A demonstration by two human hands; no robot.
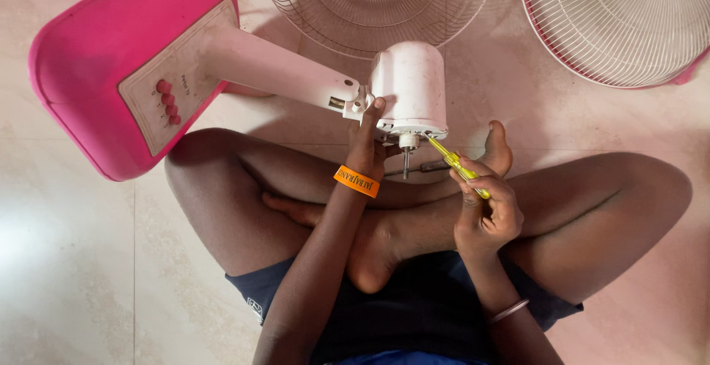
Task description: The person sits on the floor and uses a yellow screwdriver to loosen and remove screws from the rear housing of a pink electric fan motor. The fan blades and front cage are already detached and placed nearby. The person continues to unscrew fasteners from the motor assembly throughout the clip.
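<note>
With the left hand (pixel 366 147) clamped around the white motor housing (pixel 410 88) over the crossed legs on the floor (pixel 66 261), the right hand (pixel 488 213) gripped a yellow screwdriver (pixel 455 164) whose angled tip risked slipping off the fastener beside the shaft (pixel 406 159).

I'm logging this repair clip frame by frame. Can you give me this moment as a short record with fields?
setting: person sitting cross-legged on a pale tiled floor
left hand: left hand steadies the white motor housing of a fan
right hand: right hand grips a yellow screwdriver, tip at the housing's underside
fan body: pink base with a white neck, lying on its side
shaft: bare metal shaft sticks out of the housing
nearby: two wire guards flat on the floor
wrists: orange band left, thin bangle right
</note>
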